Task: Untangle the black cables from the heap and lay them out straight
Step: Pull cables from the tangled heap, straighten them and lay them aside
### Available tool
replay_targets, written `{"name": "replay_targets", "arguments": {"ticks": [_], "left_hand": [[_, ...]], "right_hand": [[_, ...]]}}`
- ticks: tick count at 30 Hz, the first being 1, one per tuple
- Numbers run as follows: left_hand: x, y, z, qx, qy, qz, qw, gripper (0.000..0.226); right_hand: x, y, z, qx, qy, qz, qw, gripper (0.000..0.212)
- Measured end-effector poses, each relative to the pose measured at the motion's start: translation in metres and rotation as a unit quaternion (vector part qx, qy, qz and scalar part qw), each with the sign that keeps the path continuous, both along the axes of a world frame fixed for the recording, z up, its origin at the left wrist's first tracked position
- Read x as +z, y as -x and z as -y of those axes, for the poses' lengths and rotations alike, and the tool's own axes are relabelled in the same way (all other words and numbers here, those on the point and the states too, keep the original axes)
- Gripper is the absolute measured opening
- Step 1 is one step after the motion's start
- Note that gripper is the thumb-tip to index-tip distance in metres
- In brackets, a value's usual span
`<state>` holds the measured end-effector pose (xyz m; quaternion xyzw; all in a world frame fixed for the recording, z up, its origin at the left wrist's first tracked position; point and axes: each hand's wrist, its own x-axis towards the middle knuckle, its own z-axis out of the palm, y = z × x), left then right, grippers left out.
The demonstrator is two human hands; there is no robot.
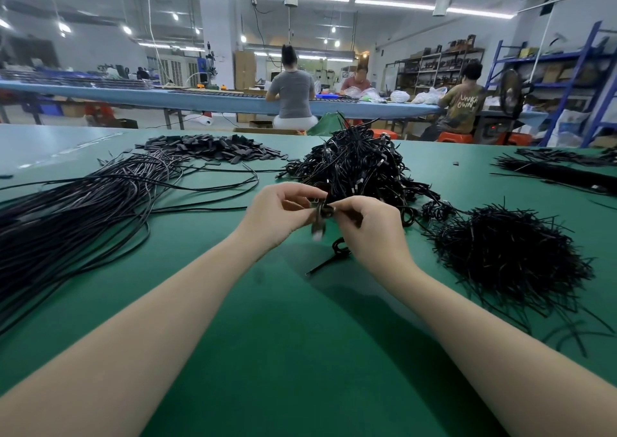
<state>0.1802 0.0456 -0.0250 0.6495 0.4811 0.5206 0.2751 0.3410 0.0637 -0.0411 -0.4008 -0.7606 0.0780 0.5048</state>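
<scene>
tabletop (267,353): green surface that carries all the cable work, running the full width of the view.
straightened cables (83,209): a thick sheaf of long black cables on the left, lying roughly side by side, fanning toward the far middle with a few loose loops at its right edge.
flat black pieces (213,147): a low pile of small flat black parts on the far side, just beyond the sheaf's far ends.
left hand (277,216): raised over the middle of the tabletop, thumb and fingertips pinched together on the coiled cable; grip clamped on it.
coiled cable (322,211): a small bundled black cable held between both hands, blurred; a pale end hangs below it and a tail trails down to the tabletop under the right hand.
right hand (370,226): meets the left hand at the bundle, fingers curled round it; grip clamped on the same cable.
heap (357,166): the tangled mound of black cables, just behind the hands, strands spilling toward the right.
short black ties (507,253): a bristly pile of short black strips right of the right hand.
far right bundle (561,169): more long black strands lying at the right edge.
background: three people sit at a long blue bench (207,101); blue shelving (567,79) stands on the right.
</scene>
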Motion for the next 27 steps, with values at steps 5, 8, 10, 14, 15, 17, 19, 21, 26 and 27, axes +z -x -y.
{"name": "replay_targets", "arguments": {"ticks": [5, 8, 10, 14, 15, 17, 19, 21, 26, 27], "left_hand": [[0.002, -0.005, -0.001, 0.021, 0.066, 0.017, 0.997, 0.016], [0.008, -0.012, 0.002, -0.023, 0.221, 0.162, 0.961, 0.015], [0.015, -0.012, 0.005, -0.060, 0.336, 0.260, 0.903, 0.016], [0.015, -0.008, 0.004, -0.091, 0.332, 0.276, 0.897, 0.015], [0.013, -0.007, 0.003, -0.096, 0.289, 0.263, 0.915, 0.015], [0.008, -0.007, 0.002, -0.130, 0.222, 0.219, 0.941, 0.033], [0.002, -0.006, 0.001, -0.153, 0.152, 0.160, 0.963, 0.040], [-0.002, -0.005, 0.001, -0.140, 0.077, 0.121, 0.980, 0.042], [-0.001, -0.004, 0.002, -0.071, 0.062, 0.096, 0.991, 0.012], [0.000, -0.004, 0.003, -0.064, 0.075, 0.081, 0.992, 0.008]], "right_hand": [[0.002, 0.002, 0.001, -0.010, -0.061, 0.002, 0.998, 0.012], [0.004, -0.003, 0.003, -0.015, -0.124, 0.063, 0.990, 0.010], [0.004, -0.006, 0.005, -0.029, -0.201, 0.123, 0.971, 0.011], [0.003, -0.004, 0.006, -0.038, -0.246, 0.099, 0.963, 0.010], [0.002, -0.004, 0.007, -0.038, -0.230, 0.075, 0.970, 0.007], [0.001, -0.004, 0.006, -0.037, -0.201, 0.040, 0.978, 0.006], [0.002, -0.005, 0.005, -0.031, -0.181, 0.013, 0.983, 0.006], [0.003, -0.004, 0.005, -0.024, -0.178, 0.004, 0.984, 0.008], [0.005, -0.001, 0.006, -0.006, -0.189, 0.004, 0.982, 0.011], [0.005, -0.002, 0.006, -0.003, -0.194, 0.007, 0.981, 0.011]]}}
